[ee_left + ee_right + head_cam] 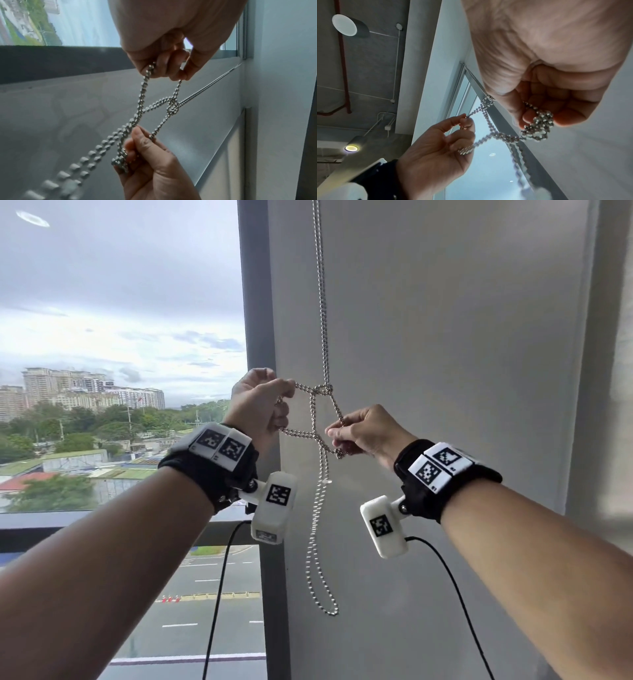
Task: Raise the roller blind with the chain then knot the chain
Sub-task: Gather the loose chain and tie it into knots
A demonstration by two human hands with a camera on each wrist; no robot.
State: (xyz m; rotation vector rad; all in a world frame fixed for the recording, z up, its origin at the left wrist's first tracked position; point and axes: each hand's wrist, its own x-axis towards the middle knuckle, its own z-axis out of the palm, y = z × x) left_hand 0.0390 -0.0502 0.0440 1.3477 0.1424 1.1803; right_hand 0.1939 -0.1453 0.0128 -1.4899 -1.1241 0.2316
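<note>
A silver bead chain (321, 302) hangs down in front of the grey wall, beside the window frame. A small knot (323, 389) is drawn up in it at hand height. My left hand (284, 405) pinches two strands left of the knot, one at the thumb tip and one lower down. My right hand (337, 436) grips a bunch of chain below and right of the knot. The loose loop (327, 607) dangles under both hands. The left wrist view shows the knot (172, 108) between the hands. In the right wrist view, bunched chain (537, 127) lies in my curled fingers. No blind shows over the glass.
A dark window post (260, 337) stands just left of the chain, with bare glass (120, 337) and a city view beyond. The grey wall (445, 337) fills the right side. Black cables (219, 594) hang from the wrist cameras. A ceiling lamp (344, 25) shows overhead.
</note>
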